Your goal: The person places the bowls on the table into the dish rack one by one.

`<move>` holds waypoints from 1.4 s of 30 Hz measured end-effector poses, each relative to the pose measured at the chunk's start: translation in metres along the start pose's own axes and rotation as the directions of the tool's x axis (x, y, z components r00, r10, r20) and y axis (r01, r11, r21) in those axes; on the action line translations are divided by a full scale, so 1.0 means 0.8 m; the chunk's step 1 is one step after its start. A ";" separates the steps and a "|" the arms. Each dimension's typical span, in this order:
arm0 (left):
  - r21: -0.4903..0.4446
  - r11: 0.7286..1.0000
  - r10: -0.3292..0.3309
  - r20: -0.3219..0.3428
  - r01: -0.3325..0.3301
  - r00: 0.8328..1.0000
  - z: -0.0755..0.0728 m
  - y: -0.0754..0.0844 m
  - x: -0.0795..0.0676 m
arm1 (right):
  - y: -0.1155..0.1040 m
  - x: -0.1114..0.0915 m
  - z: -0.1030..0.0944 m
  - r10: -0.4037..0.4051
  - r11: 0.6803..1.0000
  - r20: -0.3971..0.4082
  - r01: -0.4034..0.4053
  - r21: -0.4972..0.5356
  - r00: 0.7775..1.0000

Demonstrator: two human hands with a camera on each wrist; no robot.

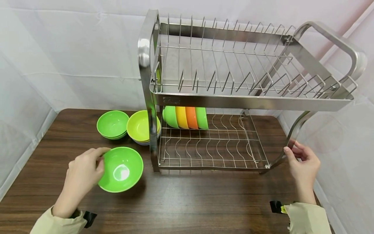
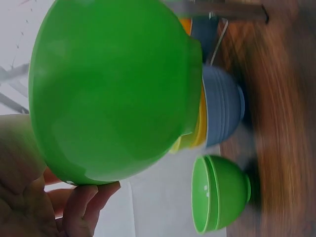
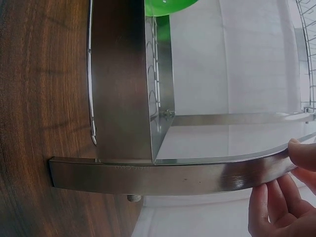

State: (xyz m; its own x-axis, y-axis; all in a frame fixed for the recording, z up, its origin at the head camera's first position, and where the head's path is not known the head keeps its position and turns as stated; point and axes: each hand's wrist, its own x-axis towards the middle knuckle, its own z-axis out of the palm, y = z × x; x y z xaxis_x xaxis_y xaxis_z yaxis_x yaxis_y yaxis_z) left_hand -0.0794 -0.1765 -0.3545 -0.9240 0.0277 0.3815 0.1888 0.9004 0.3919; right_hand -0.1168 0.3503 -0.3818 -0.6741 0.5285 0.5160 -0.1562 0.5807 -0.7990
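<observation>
My left hand (image 1: 84,170) pinches the rim of a green bowl (image 1: 128,172), held above the table left of the metal dish rack (image 1: 216,168). In the left wrist view the green bowl (image 2: 113,94) fills much of the picture, its underside towards the camera. At the other side, my right hand (image 1: 304,162) grips the curved right leg of the rack (image 3: 207,175), thumb on one face and fingers on the other. Green, yellow and orange bowls (image 1: 191,117) stand on edge in a row at the left of the lower tier.
Behind the held bowl sit a stack of green bowls (image 1: 112,124) and a stack with a yellow-green bowl (image 1: 138,126) on top, blue-grey below. The rack's upper tier (image 1: 251,102) overhangs the lower one. White sheeting (image 1: 73,58) lines the back and sides of the wooden table (image 1: 187,201).
</observation>
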 end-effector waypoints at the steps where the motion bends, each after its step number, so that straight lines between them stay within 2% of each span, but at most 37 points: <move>1: -0.001 1.000 0.010 0.008 -0.010 1.000 0.002 0.004 -0.003 | 0.000 0.000 0.000 -0.001 1.000 -0.001 0.001 0.000 1.000; 8: -0.048 0.997 0.061 0.059 -0.058 0.996 0.019 0.033 -0.022 | 0.007 0.001 0.001 0.014 1.000 0.000 -0.014 0.003 1.000; 13: -0.098 0.992 0.088 0.079 -0.080 0.993 0.035 0.051 -0.031 | 0.003 -0.001 0.001 0.028 0.999 0.009 -0.028 -0.033 1.000; 18: -0.142 0.985 0.115 0.090 -0.101 0.989 0.048 0.071 -0.033 | -0.005 -0.005 -0.001 0.042 0.994 0.019 -0.040 -0.103 0.999; 23: -0.180 0.975 0.147 0.073 -0.131 0.986 0.060 0.089 -0.031 | -0.008 -0.008 -0.001 0.040 0.986 0.035 -0.034 -0.162 0.999; 26: -0.197 0.970 0.159 0.075 -0.142 0.984 0.066 0.098 -0.028 | -0.016 -0.014 -0.002 -0.032 0.972 0.065 0.046 -0.231 0.997; 28: -0.209 0.967 0.165 0.082 -0.145 0.983 0.070 0.104 -0.026 | -0.025 -0.022 -0.003 -0.140 0.952 0.099 0.162 -0.261 0.985; 29: -0.214 0.966 0.167 0.086 -0.146 0.982 0.072 0.107 -0.025 | -0.032 -0.027 -0.002 -0.205 0.936 0.117 0.229 -0.268 0.972; 30: -0.219 0.965 0.169 0.091 -0.146 0.981 0.074 0.110 -0.024 | -0.039 -0.034 -0.001 -0.273 0.917 0.138 0.301 -0.263 0.952; 32: -0.229 0.962 0.174 0.098 -0.148 0.980 0.077 0.115 -0.023 | -0.058 -0.048 0.003 -0.402 0.875 0.179 0.435 -0.213 0.898; 34: -0.238 0.960 0.175 0.101 -0.147 0.979 0.081 0.119 -0.021 | -0.079 -0.066 0.010 -0.518 0.824 0.227 0.552 -0.126 0.825; 35: -0.243 0.959 0.173 0.104 -0.144 0.979 0.082 0.121 -0.021 | -0.090 -0.075 0.014 -0.574 0.793 0.251 0.606 -0.069 0.780; 37: -0.251 0.957 0.174 0.106 -0.143 0.979 0.085 0.125 -0.019 | -0.110 -0.095 0.025 -0.690 0.704 0.294 0.708 0.059 0.661; 38: -0.255 0.956 0.174 0.109 -0.142 0.979 0.087 0.126 -0.017 | -0.119 -0.106 0.029 -0.739 0.654 0.316 0.746 0.125 0.595; 40: -0.263 0.954 0.179 0.117 -0.144 0.977 0.089 0.129 -0.015 | -0.131 -0.125 0.038 -0.811 0.559 0.358 0.794 0.240 0.463; 42: -0.272 0.951 0.187 0.127 -0.148 0.974 0.091 0.132 -0.014 | -0.137 -0.144 0.045 -0.854 0.476 0.393 0.818 0.322 0.342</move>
State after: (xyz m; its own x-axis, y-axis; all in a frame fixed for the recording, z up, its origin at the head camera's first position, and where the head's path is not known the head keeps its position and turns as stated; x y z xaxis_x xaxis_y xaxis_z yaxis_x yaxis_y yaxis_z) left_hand -0.0733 -0.0500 -0.3784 -0.9067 0.2507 0.3391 0.4064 0.7337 0.5445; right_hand -0.0483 0.2034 -0.3644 -0.3808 -0.5586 0.7369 -0.8586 0.5093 -0.0576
